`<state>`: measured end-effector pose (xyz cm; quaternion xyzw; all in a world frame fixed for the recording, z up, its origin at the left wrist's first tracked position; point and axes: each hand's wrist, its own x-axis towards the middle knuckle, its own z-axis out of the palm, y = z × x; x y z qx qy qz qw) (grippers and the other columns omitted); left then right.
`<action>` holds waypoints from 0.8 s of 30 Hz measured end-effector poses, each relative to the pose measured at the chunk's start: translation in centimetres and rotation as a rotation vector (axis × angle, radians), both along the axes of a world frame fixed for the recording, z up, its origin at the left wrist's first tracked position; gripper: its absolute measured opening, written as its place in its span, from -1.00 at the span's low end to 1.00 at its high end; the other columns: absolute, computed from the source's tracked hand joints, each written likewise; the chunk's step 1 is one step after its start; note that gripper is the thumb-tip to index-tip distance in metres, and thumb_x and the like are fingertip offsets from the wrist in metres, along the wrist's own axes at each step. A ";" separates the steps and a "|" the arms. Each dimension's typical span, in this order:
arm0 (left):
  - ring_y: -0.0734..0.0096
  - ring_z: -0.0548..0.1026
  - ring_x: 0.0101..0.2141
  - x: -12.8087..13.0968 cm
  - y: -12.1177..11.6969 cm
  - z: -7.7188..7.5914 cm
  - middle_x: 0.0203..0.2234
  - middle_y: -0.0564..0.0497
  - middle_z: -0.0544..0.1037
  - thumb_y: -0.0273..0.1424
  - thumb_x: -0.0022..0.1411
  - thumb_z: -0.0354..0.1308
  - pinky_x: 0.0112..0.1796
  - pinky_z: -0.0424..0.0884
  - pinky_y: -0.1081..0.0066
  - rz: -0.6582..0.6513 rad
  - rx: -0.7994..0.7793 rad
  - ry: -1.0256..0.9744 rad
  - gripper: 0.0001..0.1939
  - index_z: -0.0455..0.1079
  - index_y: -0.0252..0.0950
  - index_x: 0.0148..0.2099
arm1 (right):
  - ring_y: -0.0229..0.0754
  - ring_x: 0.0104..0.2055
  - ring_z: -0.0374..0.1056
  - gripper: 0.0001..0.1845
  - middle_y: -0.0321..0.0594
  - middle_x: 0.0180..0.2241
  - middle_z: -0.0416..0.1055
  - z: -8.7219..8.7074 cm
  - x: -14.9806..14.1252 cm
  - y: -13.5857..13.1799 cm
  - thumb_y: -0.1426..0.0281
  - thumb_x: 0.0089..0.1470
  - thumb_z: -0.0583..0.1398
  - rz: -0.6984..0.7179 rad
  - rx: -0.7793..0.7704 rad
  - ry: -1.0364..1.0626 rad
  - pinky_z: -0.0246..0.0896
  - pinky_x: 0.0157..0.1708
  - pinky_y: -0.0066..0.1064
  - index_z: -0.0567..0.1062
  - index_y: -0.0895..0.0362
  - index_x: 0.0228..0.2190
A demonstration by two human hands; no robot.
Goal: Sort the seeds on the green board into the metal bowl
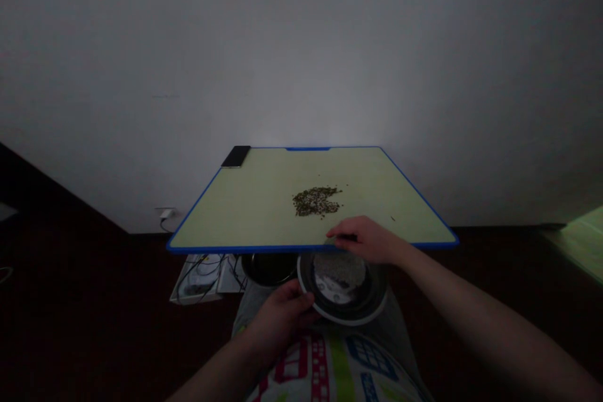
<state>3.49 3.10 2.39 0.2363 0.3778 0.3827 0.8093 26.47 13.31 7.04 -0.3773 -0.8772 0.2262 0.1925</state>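
- Basically, I treat the pale table [264,213] as my fixed reference: the near edge wants smooth, low movements across it, without knocks.
- The white-rimmed bowl [351,321] sits just below that edge, right of centre, with greyish fine stuff [346,269] inside; good handling means a level rim and its opening close beneath the edge.
- My left hand [277,320] is clamped on the bowl's near left side, thumb over the rim; a firm but light grip there avoids tipping.
- My right hand [365,239] is at the near edge, above the bowl, fingers curled. I cannot tell whether the fingertips meet or pinch anything; a relaxed wrist and short strokes would suit small loose bits.
- The heap of dark grains [313,201] lies around the middle of the table; gentle, shallow contact should limit scatter.
- Counting by size, I get one table, at least one white box with cables [195,289] at near left, and two bowls, including the dark bowl [268,269] on the left.
- Then two hands, one heap, one black phone [236,156] at far left, and one thin fragment [392,218] at near right. Individual grains are too small to count.
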 end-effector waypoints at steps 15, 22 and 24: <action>0.22 0.61 -0.27 4.2 4.3 -6.8 -0.31 -0.21 0.65 -0.65 -0.04 0.31 -0.12 0.49 0.24 -0.020 -0.088 0.096 -0.83 0.53 -0.43 -0.31 | -0.25 -0.53 0.27 -0.56 -0.22 -0.46 0.49 -1.2 6.5 2.0 0.18 0.00 0.20 -0.479 -0.147 0.332 0.15 -0.55 -0.43 0.56 0.17 -0.14; 0.31 0.59 -0.33 4.4 5.1 -9.3 -0.30 -0.15 0.64 -0.61 0.02 0.29 -0.20 0.50 0.30 0.067 -0.145 0.145 -0.85 0.51 -0.38 -0.30 | -0.27 -0.54 0.22 -0.53 -0.24 -0.49 0.44 -1.3 6.5 1.7 0.14 -0.05 0.22 -0.475 -0.196 0.389 0.06 -0.58 -0.44 0.56 0.18 -0.17; 0.31 0.59 -0.34 4.3 5.2 -9.8 -0.29 -0.15 0.65 -0.59 0.03 0.29 -0.20 0.51 0.29 0.076 -0.164 0.150 -0.85 0.52 -0.37 -0.27 | -0.26 -0.52 0.26 -0.53 -0.21 -0.45 0.47 -1.2 6.5 1.6 0.14 -0.05 0.23 -0.467 -0.203 0.385 0.10 -0.56 -0.44 0.55 0.18 -0.16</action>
